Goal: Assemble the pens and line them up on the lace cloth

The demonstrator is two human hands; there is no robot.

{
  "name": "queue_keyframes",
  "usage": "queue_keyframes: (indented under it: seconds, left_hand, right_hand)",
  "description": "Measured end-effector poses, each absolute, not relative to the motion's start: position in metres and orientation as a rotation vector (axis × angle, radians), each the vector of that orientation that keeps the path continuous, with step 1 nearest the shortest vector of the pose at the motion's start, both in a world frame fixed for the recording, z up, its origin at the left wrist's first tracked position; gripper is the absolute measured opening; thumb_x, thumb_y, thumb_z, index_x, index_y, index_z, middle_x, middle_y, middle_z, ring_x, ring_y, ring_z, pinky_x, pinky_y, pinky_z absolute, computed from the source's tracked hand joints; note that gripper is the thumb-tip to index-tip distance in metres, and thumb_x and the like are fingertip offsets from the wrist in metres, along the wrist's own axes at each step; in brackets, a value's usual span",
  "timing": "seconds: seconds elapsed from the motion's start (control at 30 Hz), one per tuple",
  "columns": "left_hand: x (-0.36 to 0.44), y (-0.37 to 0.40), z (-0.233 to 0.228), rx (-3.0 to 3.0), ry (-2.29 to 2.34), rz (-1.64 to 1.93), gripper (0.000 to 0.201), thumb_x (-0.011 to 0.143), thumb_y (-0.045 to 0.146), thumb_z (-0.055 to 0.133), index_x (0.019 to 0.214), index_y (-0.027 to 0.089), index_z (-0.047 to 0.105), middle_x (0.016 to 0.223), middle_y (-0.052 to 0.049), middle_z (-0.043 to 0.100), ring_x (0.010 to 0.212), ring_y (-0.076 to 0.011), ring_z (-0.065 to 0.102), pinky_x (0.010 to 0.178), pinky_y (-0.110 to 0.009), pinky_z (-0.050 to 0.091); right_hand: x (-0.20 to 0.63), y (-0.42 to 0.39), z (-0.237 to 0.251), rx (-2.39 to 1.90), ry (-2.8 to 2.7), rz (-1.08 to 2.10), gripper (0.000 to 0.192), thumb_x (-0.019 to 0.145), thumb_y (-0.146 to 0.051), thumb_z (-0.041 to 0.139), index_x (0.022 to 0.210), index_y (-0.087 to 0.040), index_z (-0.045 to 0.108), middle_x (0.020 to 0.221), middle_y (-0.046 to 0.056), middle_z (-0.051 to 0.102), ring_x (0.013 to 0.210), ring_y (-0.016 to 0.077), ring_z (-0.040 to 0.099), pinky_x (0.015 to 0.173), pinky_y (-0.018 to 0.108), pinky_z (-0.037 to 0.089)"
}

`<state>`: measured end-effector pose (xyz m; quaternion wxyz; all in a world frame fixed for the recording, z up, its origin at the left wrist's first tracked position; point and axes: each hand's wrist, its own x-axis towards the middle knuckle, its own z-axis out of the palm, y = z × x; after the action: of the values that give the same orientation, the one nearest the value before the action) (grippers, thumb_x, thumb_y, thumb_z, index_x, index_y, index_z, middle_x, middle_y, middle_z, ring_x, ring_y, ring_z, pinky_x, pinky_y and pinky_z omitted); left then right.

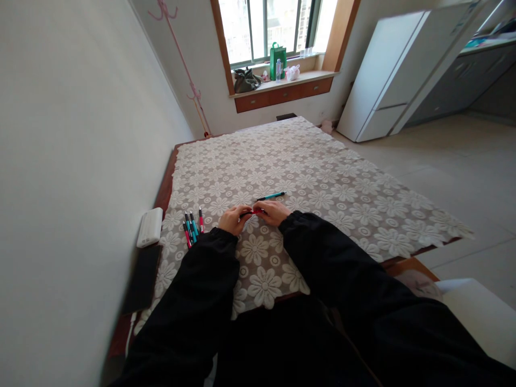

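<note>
Between my two hands, just above the lace tablecloth [255, 250], is a red and black pen [255, 212]. My left hand [234, 219] pinches its black end, and my right hand [273, 212] has its fingers closed on the red part. Whether the pen is whole or in two parts I cannot tell, since fingers cover both ends. Just beyond my right hand lies a teal pen [274, 196] with black ends. To the left of my left hand, several teal and red pens [193, 227] lie in a group, partly hidden by my sleeve.
At the table's left edge, by the wall, are a white power bank [150, 227] and a dark flat object [142, 279] with a white cable [130, 333]. A white chair [479, 306] stands at the lower right. Beyond the table are a windowsill [306, 79] and a fridge [382, 70].
</note>
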<state>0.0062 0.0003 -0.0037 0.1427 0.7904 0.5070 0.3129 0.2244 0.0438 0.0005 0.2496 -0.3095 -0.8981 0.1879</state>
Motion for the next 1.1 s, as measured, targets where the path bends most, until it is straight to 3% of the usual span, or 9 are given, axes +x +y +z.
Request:
queue_keyframes:
  seconds: [0.23,0.37,0.5,0.67,0.77,0.87,0.97,1.1]
  left_hand:
    - [0.0065,0.0002,-0.0030,2.269,1.421,0.932,0.020,0.091,0.035,0.062,0.109,0.025,0.063,0.103,-0.004,0.076,0.098,-0.0204,0.072,0.090,-0.036,0.057]
    - [0.0078,-0.0013,-0.0004,2.242,1.409,0.943,0.020,0.091,0.032,0.063,0.110,0.025,0.062,0.102,-0.003,0.076,0.100,-0.0197,0.072,0.092,-0.036,0.057]
    - [0.0068,-0.0013,-0.0030,2.216,1.424,0.949,0.020,0.090,0.034,0.064,0.108,0.025,0.064,0.104,-0.005,0.075,0.096,-0.0190,0.073,0.089,-0.035,0.059]
    - [0.0064,-0.0014,-0.0052,2.233,1.463,0.964,0.020,0.089,0.035,0.065,0.107,0.026,0.066,0.102,-0.004,0.075,0.095,-0.0186,0.072,0.090,-0.034,0.059]
    - [0.0066,-0.0019,-0.0031,2.252,1.451,0.972,0.019,0.090,0.034,0.065,0.107,0.025,0.067,0.101,-0.004,0.075,0.094,-0.0188,0.072,0.090,-0.035,0.059]
    - [0.0064,-0.0024,-0.0012,2.271,1.454,0.974,0.019,0.089,0.034,0.065,0.106,0.024,0.067,0.099,-0.005,0.074,0.092,-0.0189,0.071,0.089,-0.036,0.059]
    - [0.0063,-0.0024,-0.0016,2.254,1.454,0.985,0.020,0.089,0.034,0.065,0.106,0.024,0.067,0.099,-0.005,0.074,0.091,-0.0189,0.072,0.088,-0.035,0.059]
    - [0.0067,-0.0014,-0.0029,2.254,1.464,0.978,0.019,0.089,0.034,0.064,0.106,0.024,0.066,0.099,-0.005,0.074,0.090,-0.0189,0.072,0.087,-0.035,0.059]
  right_hand:
    - [0.2248,0.0424,0.0016,-0.822,-2.426,0.494,0.018,0.097,-0.030,0.054,0.109,-0.020,0.063,0.100,0.007,0.070,0.089,0.0186,0.064,0.076,0.026,0.043]
    - [0.2238,0.0428,0.0006,-0.877,-2.431,0.509,0.021,0.089,-0.021,0.061,0.110,-0.018,0.059,0.097,0.007,0.069,0.087,0.0193,0.063,0.075,0.027,0.043]
    - [0.2242,0.0433,0.0012,-0.865,-2.439,0.494,0.014,0.093,-0.022,0.057,0.106,-0.019,0.062,0.095,0.006,0.069,0.087,0.0184,0.063,0.076,0.026,0.042]
    - [0.2254,0.0426,0.0033,-0.820,-2.441,0.491,0.019,0.100,-0.029,0.048,0.104,-0.021,0.065,0.099,0.006,0.069,0.089,0.0175,0.063,0.078,0.026,0.042]
    - [0.2250,0.0430,0.0022,-0.848,-2.420,0.512,0.021,0.095,-0.034,0.058,0.109,-0.020,0.062,0.099,0.006,0.068,0.088,0.0184,0.063,0.077,0.026,0.043]
    - [0.2244,0.0438,0.0007,-0.893,-2.407,0.516,0.022,0.089,-0.028,0.065,0.108,-0.019,0.060,0.097,0.005,0.068,0.087,0.0182,0.062,0.075,0.026,0.042]
    - [0.2242,0.0435,0.0011,-0.899,-2.415,0.513,0.010,0.094,-0.024,0.058,0.102,-0.019,0.062,0.094,0.005,0.069,0.086,0.0173,0.062,0.075,0.025,0.041]
    - [0.2238,0.0413,0.0042,-0.906,-2.419,0.522,0.014,0.098,-0.028,0.053,0.102,-0.019,0.064,0.095,0.006,0.070,0.086,0.0172,0.063,0.074,0.025,0.040]
